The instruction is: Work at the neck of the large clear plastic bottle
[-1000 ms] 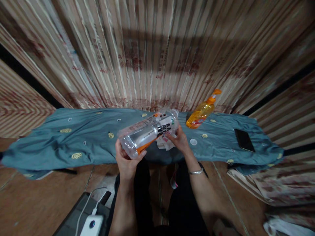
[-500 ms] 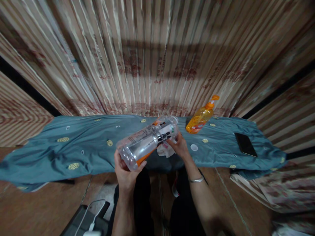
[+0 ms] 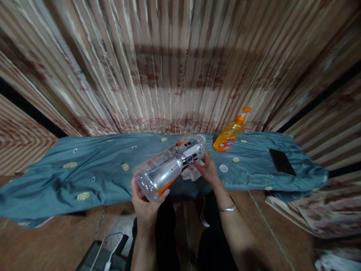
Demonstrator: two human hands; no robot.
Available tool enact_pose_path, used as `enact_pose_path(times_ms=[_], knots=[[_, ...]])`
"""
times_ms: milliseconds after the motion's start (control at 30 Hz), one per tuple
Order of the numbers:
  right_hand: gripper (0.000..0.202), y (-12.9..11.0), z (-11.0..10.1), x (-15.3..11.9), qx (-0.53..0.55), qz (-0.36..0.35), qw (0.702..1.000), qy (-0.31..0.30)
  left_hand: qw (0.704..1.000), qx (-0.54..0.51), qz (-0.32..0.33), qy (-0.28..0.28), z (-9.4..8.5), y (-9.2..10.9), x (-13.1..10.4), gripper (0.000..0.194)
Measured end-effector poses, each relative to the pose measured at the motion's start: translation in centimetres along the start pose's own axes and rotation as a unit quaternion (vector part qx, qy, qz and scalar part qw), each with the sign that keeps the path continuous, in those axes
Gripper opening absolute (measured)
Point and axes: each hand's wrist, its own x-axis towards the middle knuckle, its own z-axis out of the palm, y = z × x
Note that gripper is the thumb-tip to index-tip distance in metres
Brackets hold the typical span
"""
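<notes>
A large clear plastic bottle (image 3: 169, 165) with a silver and orange label lies tilted across both hands, its neck toward the upper right. Its base rests in my left hand (image 3: 146, 203), the fingers wrapped round the underside and the thumb in front. My right hand (image 3: 208, 169) grips the bottle near its neck; some of its fingers are hidden behind it. Beneath the bottle, beside my right hand, is a crumpled white cloth or tissue (image 3: 191, 174). A white round disc (image 3: 223, 168) lies on the cloth-covered surface to the right.
The narrow surface has a blue-green cloth (image 3: 107, 162) over it. An orange pump bottle (image 3: 229, 135) stands at the back right, and a black phone (image 3: 282, 162) lies farther right. Behind hangs a striped curtain (image 3: 175, 67). A white cable (image 3: 108, 244) is at the lower left.
Both hands still hold the bottle at nearly the same tilt. The view has shifted slightly, and the bottle appears rolled a little, with its silver label facing up more.
</notes>
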Motion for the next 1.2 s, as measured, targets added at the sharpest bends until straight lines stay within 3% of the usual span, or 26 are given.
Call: enact_pose_path(times_ms=[767, 1200], knots=[[0.049, -0.1, -0.3, 0.0, 0.010, -0.009, 1.000, -0.012, 1.000, 0.025, 0.010, -0.003, 0.1, 1.0, -0.3, 0.089], [0.048, 0.5, -0.3, 0.1, 0.012, -0.019, 1.000, -0.014, 0.999, -0.009, -0.025, 0.018, -0.1, -0.1, -0.6, 0.096]])
